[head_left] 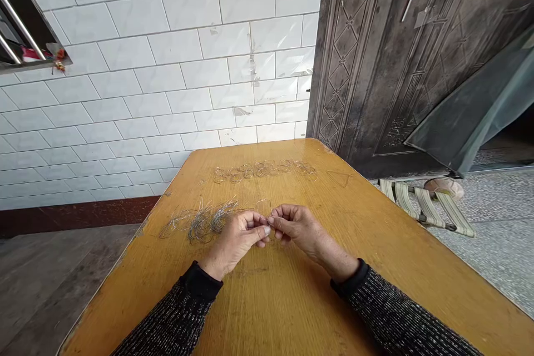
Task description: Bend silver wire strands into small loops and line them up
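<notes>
Over the middle of the wooden table (258, 300), my left hand (244, 233) and my right hand (294, 228) meet at the fingertips. Both are closed in a pinch on a thin wire (263, 201), whose bent part rises above the fingers. The rest of it is hidden by my fingers. Just left of my left hand lie tangled bundles of thin silvery wire (202, 222). Farther back, a row of small coiled wire loops (261, 169) stretches across the table. A faint triangular wire shape (339, 178) is near the right edge.
A white tiled wall (179, 78) stands behind the table on the left. At the right are a dark carved metal door (375, 67) and a hanging greenish sheet (479, 105). A low stool with striped straps (431, 208) is on the floor beside the table.
</notes>
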Motion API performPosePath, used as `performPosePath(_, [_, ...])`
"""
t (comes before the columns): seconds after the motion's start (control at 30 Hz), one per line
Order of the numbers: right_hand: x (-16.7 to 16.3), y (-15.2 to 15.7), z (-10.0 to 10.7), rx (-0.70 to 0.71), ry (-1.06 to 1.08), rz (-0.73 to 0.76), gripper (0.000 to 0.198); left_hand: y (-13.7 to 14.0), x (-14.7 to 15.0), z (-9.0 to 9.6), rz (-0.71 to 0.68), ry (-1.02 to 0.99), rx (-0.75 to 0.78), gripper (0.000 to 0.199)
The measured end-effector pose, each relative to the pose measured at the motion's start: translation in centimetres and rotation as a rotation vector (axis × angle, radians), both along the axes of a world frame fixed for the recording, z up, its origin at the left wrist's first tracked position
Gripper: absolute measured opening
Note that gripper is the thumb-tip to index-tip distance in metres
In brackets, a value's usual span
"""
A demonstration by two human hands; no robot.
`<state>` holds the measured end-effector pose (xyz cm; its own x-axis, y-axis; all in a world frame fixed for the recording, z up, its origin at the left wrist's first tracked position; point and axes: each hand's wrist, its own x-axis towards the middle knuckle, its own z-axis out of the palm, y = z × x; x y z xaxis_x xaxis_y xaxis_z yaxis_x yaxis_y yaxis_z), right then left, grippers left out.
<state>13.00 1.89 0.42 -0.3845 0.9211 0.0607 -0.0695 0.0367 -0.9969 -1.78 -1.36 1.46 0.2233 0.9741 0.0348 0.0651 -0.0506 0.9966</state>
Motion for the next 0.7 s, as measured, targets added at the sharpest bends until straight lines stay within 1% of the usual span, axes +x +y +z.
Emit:
performPosePath(0.1, [-0.07, -0.02, 0.00, 0.012, -0.027, -0.038, 0.026, -0.10, -0.06, 0.31, -0.016, -0.009, -0.019, 0.025])
performPosePath(0.23, [-0.18, -0.12, 0.09, 0.009, -0.021, -0.040, 0.026, 0.16, -0.21, 0.37, 0.111, 0.006, 0.015, 0.027])
performPosePath(0.3, [-0.21, -0.14, 0.12, -0.007, -0.005, -0.016, 0.027, 0.33, -0.27, 0.23, 0.137, 0.006, 0.031, 0.025])
performPosePath(0.5, [-0.26, -0.17, 0.19, -0.027, 0.036, 0.031, 0.028, 0.48, -0.34, -0.09, 0.142, -0.053, 0.036, 0.023])
performPosePath(0.7, [-0.24, -0.10, 0.07, 0.022, -0.019, 0.046, 0.026, 0.36, -0.15, 0.07, 0.091, -0.030, 0.034, 0.024])
